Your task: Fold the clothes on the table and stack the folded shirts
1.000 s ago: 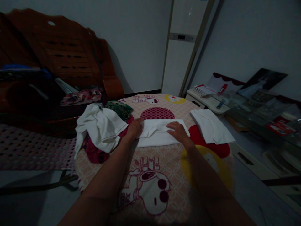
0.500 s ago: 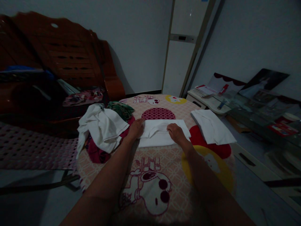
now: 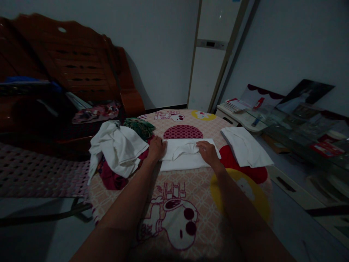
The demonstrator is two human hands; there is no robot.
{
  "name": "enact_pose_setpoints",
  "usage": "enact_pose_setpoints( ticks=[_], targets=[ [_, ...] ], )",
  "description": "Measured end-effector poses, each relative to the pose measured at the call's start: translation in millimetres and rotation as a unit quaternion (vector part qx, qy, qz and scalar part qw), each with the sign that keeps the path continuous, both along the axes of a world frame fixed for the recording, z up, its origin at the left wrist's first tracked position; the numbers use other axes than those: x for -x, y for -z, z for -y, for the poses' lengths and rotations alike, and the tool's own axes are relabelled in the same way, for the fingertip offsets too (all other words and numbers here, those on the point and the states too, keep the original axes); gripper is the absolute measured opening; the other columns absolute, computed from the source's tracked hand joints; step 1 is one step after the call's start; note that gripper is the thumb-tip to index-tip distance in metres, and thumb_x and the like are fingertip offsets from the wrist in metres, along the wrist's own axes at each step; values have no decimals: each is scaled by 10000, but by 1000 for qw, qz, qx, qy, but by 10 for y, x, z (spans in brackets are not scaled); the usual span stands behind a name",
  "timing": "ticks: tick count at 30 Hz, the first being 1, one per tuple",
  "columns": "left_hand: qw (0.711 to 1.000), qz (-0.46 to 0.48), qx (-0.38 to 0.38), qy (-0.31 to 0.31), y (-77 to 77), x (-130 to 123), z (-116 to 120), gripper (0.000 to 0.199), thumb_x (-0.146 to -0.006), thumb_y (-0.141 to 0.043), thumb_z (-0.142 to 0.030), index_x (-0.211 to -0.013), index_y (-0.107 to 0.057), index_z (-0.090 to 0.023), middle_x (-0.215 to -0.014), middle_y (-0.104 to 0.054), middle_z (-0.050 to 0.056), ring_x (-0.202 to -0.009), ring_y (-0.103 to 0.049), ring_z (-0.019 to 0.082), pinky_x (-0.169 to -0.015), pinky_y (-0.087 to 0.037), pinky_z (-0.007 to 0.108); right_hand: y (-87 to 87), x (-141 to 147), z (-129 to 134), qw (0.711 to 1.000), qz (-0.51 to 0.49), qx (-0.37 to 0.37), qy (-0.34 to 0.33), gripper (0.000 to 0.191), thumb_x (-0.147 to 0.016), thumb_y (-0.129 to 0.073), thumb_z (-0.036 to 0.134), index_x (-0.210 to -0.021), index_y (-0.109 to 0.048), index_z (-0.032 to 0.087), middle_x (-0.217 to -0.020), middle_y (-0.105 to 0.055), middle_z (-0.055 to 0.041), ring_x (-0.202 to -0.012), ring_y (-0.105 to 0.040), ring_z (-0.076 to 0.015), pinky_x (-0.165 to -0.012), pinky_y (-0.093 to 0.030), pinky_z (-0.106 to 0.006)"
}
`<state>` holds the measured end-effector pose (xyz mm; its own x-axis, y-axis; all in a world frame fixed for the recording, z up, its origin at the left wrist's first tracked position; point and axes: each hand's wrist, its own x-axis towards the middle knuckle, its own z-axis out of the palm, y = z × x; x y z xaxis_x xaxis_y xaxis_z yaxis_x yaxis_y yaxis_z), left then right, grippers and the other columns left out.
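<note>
A white shirt (image 3: 185, 165), folded into a flat rectangle, lies on the patterned tablecloth in front of me. A curved, raised edge like a neckline runs across its middle. My left hand (image 3: 157, 148) is closed on the shirt's left edge, its fingertips partly hidden. At the right end of the curved edge, my right hand (image 3: 208, 151) has its fingers bent together on the fabric. Farther right rests another folded white garment (image 3: 247, 147). On the left is a loose pile with a crumpled white cloth (image 3: 117, 145), a green patterned cloth (image 3: 140, 127) and a dark magenta cloth (image 3: 113, 179).
The round table's cloth (image 3: 201, 203) has cartoon dogs and coloured circles. To the left are a woven chair (image 3: 40, 171) and a wooden bench (image 3: 84, 69). A glass-topped stand (image 3: 289, 134) with papers and pictures is at right, a tall white cabinet-like unit (image 3: 207, 72) behind.
My right hand has shifted slightly right, and its fingers are less curled over the shirt. The curved edge of the fabric looks slightly more raised. My left hand stays at the left edge.
</note>
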<state>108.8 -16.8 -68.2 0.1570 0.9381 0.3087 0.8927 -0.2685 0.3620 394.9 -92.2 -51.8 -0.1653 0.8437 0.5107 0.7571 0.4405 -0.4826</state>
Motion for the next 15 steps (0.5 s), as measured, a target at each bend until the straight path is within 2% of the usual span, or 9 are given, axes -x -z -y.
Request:
enact_pose_setpoints(
  ticks=[3,5,10,15],
  targets=[
    [999,-1,30,-30,-76,-19,28,232,-885,-558,-320,-987,-623,-122,-1124,-666,215,-1157,-604,331,-1046,-461,427,52,-116,-74,998,-16,-12,52,367,-914,-429,176,-1112,-737,204,-1174,-744,-98,-1140,-661,-242,-1053,-500,-406],
    [998,19,53,-42,-126,-34,46,222,-866,-597,-324,-987,-613,-138,-1104,-675,193,-1118,-625,319,-999,-485,408,109,-164,-124,998,0,2,64,391,-935,-417,206,-1176,-725,190,-1223,-728,-115,-1178,-648,-251,-1086,-482,-426],
    [987,109,94,-67,-209,-90,83,190,-892,-580,-334,-990,-577,-171,-998,-695,119,-990,-672,271,-898,-507,378,242,-201,-200,999,27,23,30,421,-959,-414,247,-1266,-697,192,-1321,-684,-113,-1269,-598,-252,-1153,-432,-474],
    [982,163,60,-77,-208,-133,117,197,-921,-513,-310,-1057,-551,-172,-987,-698,111,-953,-681,264,-872,-515,387,311,-215,-190,998,50,38,2,435,-991,-430,306,-1370,-631,229,-1422,-621,-87,-1360,-530,-231,-1193,-385,-473]
  ],
)
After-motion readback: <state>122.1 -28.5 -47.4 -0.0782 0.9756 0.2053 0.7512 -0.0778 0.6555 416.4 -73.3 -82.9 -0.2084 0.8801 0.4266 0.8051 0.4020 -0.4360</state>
